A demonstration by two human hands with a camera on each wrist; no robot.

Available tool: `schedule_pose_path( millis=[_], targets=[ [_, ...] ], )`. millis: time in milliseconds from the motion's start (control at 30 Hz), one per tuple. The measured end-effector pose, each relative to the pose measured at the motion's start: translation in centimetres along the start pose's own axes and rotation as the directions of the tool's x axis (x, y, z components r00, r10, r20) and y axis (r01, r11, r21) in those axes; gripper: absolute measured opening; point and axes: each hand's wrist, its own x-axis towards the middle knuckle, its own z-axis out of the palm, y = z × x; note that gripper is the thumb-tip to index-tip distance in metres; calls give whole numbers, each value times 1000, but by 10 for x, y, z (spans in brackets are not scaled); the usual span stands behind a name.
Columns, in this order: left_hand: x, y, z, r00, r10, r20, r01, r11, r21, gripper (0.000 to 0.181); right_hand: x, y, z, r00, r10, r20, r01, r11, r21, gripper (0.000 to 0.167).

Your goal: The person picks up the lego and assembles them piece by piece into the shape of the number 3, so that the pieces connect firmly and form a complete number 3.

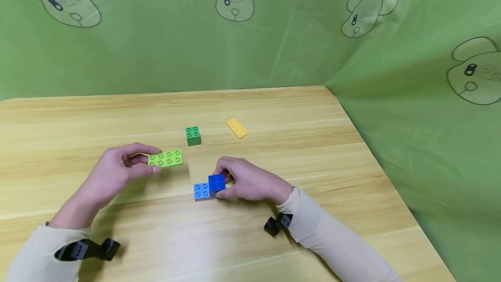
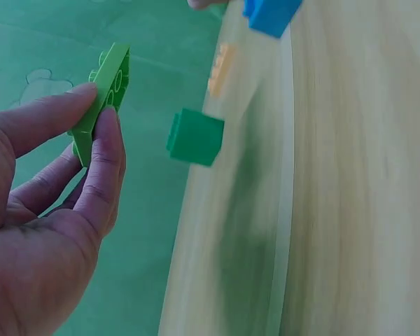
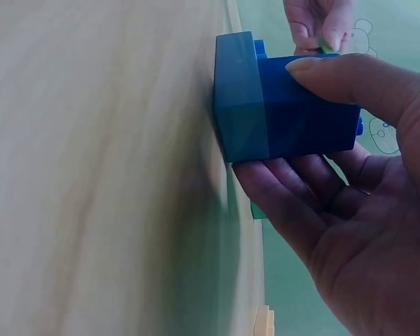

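Observation:
Between the thumb and fingers of my left hand [image 1: 113,169] is a lime green plate [image 1: 166,159] with two rows of studs, held above the table. The left wrist view shows that plate [image 2: 101,101] edge-on, pinched near one end. My right hand [image 1: 252,179] pinches a dark blue brick [image 1: 217,182] from its sides. This brick sits on one half of a longer light blue brick [image 1: 201,191], whose other studs are bare. In the right wrist view the dark blue brick [image 3: 308,108] meets the light blue brick [image 3: 239,98] without a visible gap.
Beyond the hands, a dark green brick [image 1: 193,136] stands on the wooden table [image 1: 297,129]. To its right lies a flat yellow-orange plate [image 1: 237,128]. Green cloth [image 1: 164,55] with printed figures hangs behind the table and along its right side.

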Motion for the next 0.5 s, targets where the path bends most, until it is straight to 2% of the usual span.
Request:
schedule_pose_path(
  millis=[500],
  targets=[
    [-13,8,16,999,15,-37,-22,983,-183,47,1,0,0,1000,25,15,-25,1000,5,30]
  ],
)
